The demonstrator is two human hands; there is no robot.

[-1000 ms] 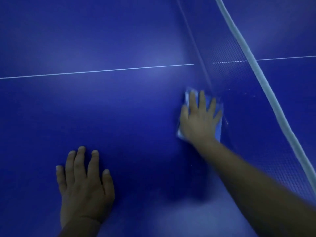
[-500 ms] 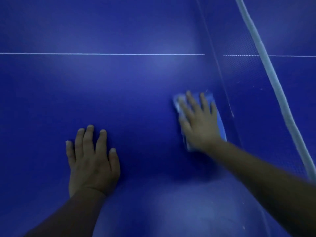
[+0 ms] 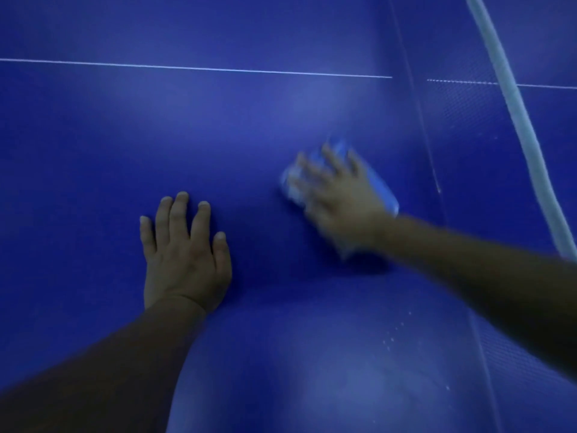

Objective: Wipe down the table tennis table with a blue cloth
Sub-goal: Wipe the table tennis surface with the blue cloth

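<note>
1. Two bare hands on one table tennis table [image 3: 93, 145], seen from the head camera looking down on the playing surface.
2. Left hand [image 3: 184, 254]: palm down, flat on the table, fingers straight and slightly spread. It holds nothing; judged to be bracing the person's lean.
3. Right hand [image 3: 340, 201]: palm down on top of the blue cloth [image 3: 379, 189], fingers spread across it. The hand is motion-blurred, so whether any fingertip curls over an edge cannot be told.
4. Blue cloth: lying on the table under the right hand, to the right of the left hand and apart from it, near the base of the net [image 3: 468, 157]. Its paler edges show around the fingers and beside the wrist.
5. Net: blue mesh on the right of the frame, with a white top band [image 3: 512, 98] running down it.
6. White centre line [image 3: 193, 68]: crosses the table beyond both hands, untouched by the cloth.
7. Pale specks [image 3: 395, 335]: scattered on the near surface below the right forearm; what they are cannot be told.
8. Step in hand, as judged: a wiping stroke over the area just beside the net.
9. Next move calls for: steady downward pressure so the cloth slides flat without bunching, overlapping passes, and care not to snag the net.
</note>
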